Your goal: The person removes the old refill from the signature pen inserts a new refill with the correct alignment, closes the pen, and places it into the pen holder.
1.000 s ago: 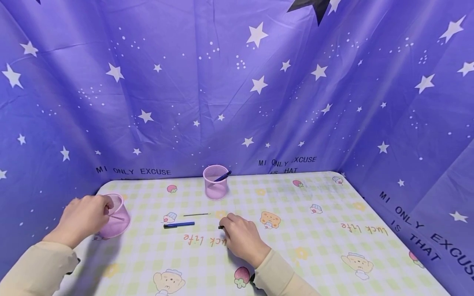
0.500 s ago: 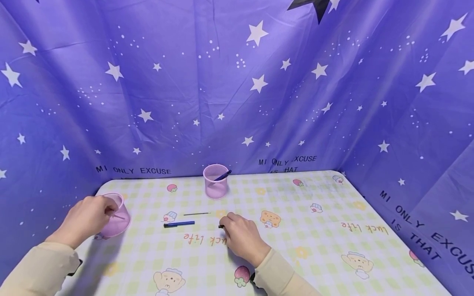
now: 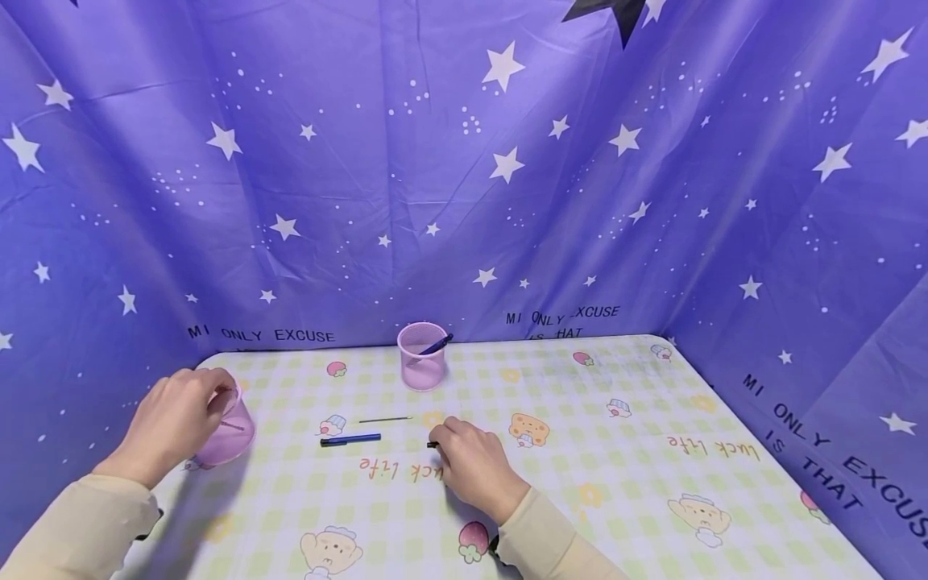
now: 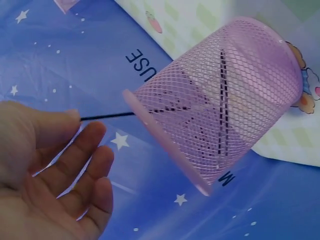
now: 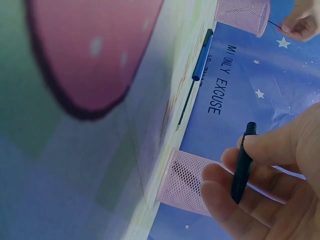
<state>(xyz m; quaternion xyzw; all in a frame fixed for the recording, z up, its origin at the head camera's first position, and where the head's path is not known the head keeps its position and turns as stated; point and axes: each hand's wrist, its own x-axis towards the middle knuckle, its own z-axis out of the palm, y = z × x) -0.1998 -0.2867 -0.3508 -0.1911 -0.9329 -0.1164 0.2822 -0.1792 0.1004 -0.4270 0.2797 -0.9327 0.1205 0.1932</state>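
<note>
My left hand [image 3: 170,415] is over the mouth of the pink mesh pen cup [image 3: 235,443] at the table's left. Its thumb and forefinger pinch a thin black pen refill [image 4: 106,116], whose other end runs down inside the cup; more thin dark sticks show through the mesh. My right hand [image 3: 474,463], low over the middle of the table, holds a short black pen tip section [image 5: 243,167] with a threaded end. Left of it lie a blue pen barrel [image 3: 355,440] with a black end and a loose refill [image 3: 384,419].
A second pink mesh cup [image 3: 423,374] stands at the table's back edge with a dark blue pen [image 3: 437,345] leaning in it. The table wears a checked, cartoon-printed cloth [image 3: 616,467]. Behind it hangs a purple-blue star curtain [image 3: 391,193].
The left hand has risen slightly at the left cup's mouth, its fingertips now near the rim. My right hand and the pen parts on the table stay where they were.
</note>
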